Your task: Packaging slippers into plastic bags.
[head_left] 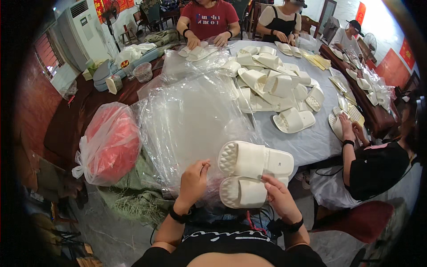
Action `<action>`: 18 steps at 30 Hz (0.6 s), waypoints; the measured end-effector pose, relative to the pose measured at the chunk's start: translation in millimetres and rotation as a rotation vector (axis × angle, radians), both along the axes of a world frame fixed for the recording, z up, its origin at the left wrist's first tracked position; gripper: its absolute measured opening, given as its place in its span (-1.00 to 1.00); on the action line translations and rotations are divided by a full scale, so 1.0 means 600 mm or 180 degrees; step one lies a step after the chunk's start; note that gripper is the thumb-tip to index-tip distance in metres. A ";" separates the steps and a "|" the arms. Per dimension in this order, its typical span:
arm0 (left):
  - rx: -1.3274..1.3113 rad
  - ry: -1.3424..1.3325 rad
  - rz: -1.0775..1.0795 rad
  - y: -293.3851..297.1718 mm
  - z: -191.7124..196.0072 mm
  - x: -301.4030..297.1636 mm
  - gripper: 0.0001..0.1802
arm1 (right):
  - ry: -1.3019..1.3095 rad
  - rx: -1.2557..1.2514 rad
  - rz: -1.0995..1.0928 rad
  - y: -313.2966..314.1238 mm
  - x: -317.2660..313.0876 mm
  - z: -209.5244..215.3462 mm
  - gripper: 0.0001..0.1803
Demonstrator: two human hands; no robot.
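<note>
Two cream-white slide slippers lie side by side at the near table edge, toes to the left. The farther slipper (251, 160) bears a small pale label on its heel bed. Over the heel of the nearer slipper (251, 194) is my right hand (282, 200), thumb and forefinger pinched near its strap; a tiny dark bit shows at the fingertips, too small to name. Left of the slippers, my left hand (192, 183) hovers above clear plastic bags (187, 120), its fingers curled and pinched. Whatever it may hold is hidden.
Many white slippers (278, 84) are heaped on the pale-covered table (311, 144). A red bundle in a clear bag (113, 142) stands at left. Across the table, a person in red (209, 22) handles slippers; another at right (373, 164) touches one. A red stool (364, 222) stands at lower right.
</note>
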State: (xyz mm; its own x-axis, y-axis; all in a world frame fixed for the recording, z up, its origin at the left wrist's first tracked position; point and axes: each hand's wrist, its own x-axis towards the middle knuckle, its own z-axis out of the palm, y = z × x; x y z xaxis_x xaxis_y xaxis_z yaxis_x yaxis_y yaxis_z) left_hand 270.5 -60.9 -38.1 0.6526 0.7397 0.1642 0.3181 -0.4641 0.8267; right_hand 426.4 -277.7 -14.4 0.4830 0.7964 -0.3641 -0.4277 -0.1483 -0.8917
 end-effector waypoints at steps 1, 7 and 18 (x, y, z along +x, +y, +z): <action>0.0250 -0.0001 -0.0045 -0.004 -0.007 -0.003 -0.69 | -0.0004 0.0011 0.0000 0.004 -0.004 0.003 -0.56; 0.0453 0.0270 -0.0285 -0.040 0.021 -0.008 -0.50 | 0.0523 0.0050 0.0375 0.014 -0.023 -0.006 -0.50; 0.2040 0.0901 -0.0671 -0.077 0.036 0.004 -0.38 | 0.1925 0.1549 0.0338 0.048 -0.047 -0.013 -0.36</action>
